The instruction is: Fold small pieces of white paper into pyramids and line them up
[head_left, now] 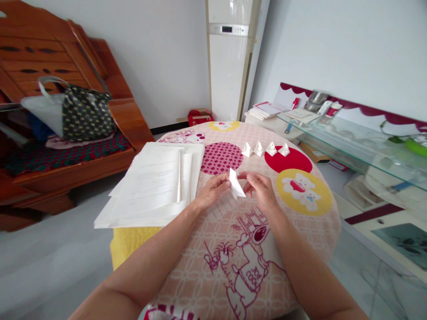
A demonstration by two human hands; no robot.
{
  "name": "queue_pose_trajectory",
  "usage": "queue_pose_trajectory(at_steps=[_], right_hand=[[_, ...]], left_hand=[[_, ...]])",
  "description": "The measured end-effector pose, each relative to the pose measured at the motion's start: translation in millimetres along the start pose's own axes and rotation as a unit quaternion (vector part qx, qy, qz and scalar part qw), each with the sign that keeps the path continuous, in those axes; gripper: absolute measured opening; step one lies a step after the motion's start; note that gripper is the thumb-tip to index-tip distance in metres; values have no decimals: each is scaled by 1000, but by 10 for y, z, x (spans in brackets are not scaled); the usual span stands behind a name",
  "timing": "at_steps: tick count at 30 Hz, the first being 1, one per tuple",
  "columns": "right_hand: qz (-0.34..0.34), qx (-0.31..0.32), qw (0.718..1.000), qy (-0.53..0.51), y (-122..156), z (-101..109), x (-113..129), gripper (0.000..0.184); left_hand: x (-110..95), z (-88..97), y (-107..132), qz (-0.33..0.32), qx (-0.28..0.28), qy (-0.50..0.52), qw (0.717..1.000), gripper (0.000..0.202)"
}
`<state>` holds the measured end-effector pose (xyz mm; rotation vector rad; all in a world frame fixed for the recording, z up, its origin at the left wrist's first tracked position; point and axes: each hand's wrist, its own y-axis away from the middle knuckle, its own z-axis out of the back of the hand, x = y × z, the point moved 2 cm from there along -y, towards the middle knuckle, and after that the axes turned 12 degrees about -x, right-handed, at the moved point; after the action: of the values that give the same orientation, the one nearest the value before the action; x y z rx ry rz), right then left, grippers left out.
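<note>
A small folded piece of white paper (236, 185) stands over the table in front of me. My left hand (214, 187) pinches its left edge between thumb and fingers. Just to the right, my right hand (259, 186) has its fingers bent and somewhat apart. Its index finger reaches toward the upper part of the paper; whether it touches cannot be made out. Beyond my hands, several small folded paper shapes (271, 149) stand in a row on the patterned tablecloth (293, 249).
To the left, a stack of white paper sheets (151, 182) overhangs the table edge. A wooden bench (73, 173) holds a dark patterned bag (87, 111). On the right stands a glass-topped table (360, 146) with cups and papers. A tall white cabinet-like unit (228, 66) stands behind.
</note>
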<state>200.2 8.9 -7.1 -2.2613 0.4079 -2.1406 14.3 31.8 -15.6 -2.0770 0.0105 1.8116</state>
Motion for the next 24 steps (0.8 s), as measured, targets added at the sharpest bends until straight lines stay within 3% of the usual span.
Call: queue_pose_trajectory(at_steps=[4,8,14,21,24], right_hand=[[-37,43,998,-7,11,-39,-5,32],[-38,47,998,5,5,-16,-7,25],[-75,70,995,-21,27,12,43,22],[-163,129,976,-66,105,8,153,20],[-162,140,973,-88,123,8,162,18]], left_hand=[[-24,-19,9,-11,59,-26,998,34],[-30,-24,8,-10,87,-33,996,35],[-49,-30,20,10,100,-21,995,37],[-115,-44,24,3,108,-51,993,39],[-133,-45,29,15,112,-37,993,37]])
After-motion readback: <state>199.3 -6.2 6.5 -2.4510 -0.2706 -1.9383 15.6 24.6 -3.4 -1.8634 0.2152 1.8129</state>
